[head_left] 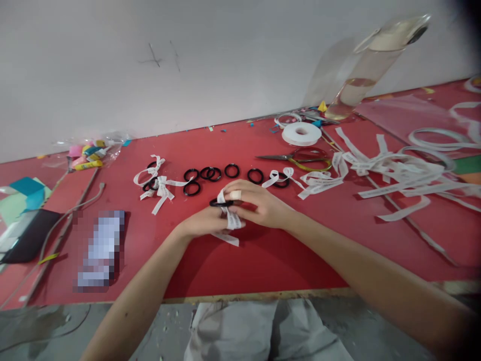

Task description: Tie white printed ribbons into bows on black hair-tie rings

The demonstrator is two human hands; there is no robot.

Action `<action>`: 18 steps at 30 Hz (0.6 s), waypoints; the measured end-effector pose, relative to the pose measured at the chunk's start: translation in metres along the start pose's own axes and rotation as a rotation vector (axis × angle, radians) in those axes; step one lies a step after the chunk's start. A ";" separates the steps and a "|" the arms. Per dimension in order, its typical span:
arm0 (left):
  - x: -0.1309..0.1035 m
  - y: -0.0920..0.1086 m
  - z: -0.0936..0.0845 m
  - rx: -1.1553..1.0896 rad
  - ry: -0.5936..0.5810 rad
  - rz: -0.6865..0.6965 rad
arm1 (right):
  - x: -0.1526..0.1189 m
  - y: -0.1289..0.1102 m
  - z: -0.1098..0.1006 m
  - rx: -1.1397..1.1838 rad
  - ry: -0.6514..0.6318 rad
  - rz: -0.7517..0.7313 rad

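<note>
My left hand [206, 220] and my right hand [259, 203] meet near the front of the red table. Between them is a black hair tie [221, 202] with a white printed ribbon [233, 220] looped round it; one ribbon end hangs below my left hand. My left fingers are closed on the hair tie, partly hidden by the ribbon. My right fingers pinch the ribbon. A pale band wraps one right finger. Just beyond lie several loose black hair ties [232, 171]. To their left are hair ties with ribbon bows [164, 188].
Scissors [300, 158] and a white ribbon roll [289, 134] lie beyond my right hand. Cut ribbons [391, 173] pile up at right, near a tilted-looking water bottle [356, 75]. A phone [100, 248], a cable [56, 220] and a bag of colourful bits [89, 155] are at left.
</note>
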State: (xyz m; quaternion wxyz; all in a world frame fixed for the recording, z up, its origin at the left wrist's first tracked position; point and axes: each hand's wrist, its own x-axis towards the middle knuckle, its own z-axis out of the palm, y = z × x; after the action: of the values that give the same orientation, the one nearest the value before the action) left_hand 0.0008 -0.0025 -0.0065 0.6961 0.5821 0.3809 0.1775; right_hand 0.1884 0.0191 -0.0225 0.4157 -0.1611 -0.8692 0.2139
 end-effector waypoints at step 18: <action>0.002 0.015 0.002 -0.710 0.002 0.250 | -0.003 0.004 0.006 -0.339 0.498 0.179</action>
State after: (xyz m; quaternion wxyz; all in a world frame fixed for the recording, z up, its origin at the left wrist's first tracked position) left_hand 0.0067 0.0014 0.0067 0.8271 0.3463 0.2222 0.3829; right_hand 0.1864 0.0200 -0.0300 0.5623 -0.3515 -0.7464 0.0556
